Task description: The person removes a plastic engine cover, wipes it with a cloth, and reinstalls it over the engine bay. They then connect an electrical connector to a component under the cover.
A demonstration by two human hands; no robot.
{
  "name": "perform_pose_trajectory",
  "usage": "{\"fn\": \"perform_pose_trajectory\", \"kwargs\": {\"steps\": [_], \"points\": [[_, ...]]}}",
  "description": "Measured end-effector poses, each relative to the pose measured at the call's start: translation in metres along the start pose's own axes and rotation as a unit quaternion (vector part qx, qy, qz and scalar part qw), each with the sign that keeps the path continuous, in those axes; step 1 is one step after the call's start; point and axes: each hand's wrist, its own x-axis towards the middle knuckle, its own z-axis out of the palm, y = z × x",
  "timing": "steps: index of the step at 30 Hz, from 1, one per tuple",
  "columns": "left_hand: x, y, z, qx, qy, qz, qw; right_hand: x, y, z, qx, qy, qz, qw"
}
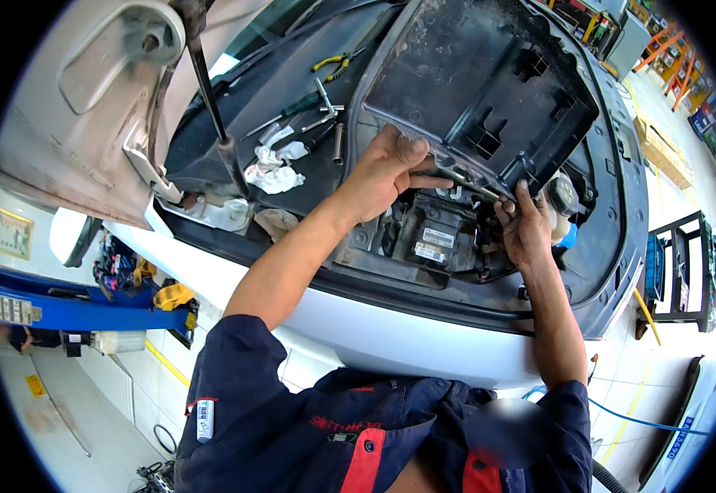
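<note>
A large black plastic engine-bay cover [444,78], dusty and with several cut-outs, is tilted up over the engine bay. Its near left corner is pinched by my left hand [383,177], thumb on top and forefinger stretched out below the rim. My right hand [529,226] has its fingers closed at the near right corner. Between the two hands a thin shiny rod-like piece [477,187] runs along the edge; what it belongs to is unclear. Under the cover sits a black box with white labels [436,238], and beside my right hand is a reservoir with a black cap [562,195].
Yellow-handled pliers [337,63], a screwdriver [296,104], a T-handle wrench [325,99] and crumpled white tissue [274,174] lie left of the cover. A strut [206,90] holds up the hood [70,115]. Farther right stands a black rack [683,271].
</note>
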Motion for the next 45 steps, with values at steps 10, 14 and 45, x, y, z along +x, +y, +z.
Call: {"fn": "perform_pose_trajectory", "kwargs": {"steps": [10,14,45], "points": [[0.003,0.003,-0.026,-0.207,0.08,-0.079,0.972,0.003,-0.01,-0.003,-0.086,-0.075,-0.073,0.991],[0.005,0.003,-0.024,-0.211,0.074,-0.07,0.972,0.003,-0.013,-0.01,-0.11,-0.078,-0.087,0.987],[0.01,0.02,-0.015,-0.045,0.197,0.0,0.979,0.003,-0.017,0.003,-0.246,-0.052,-0.136,0.958]]}}
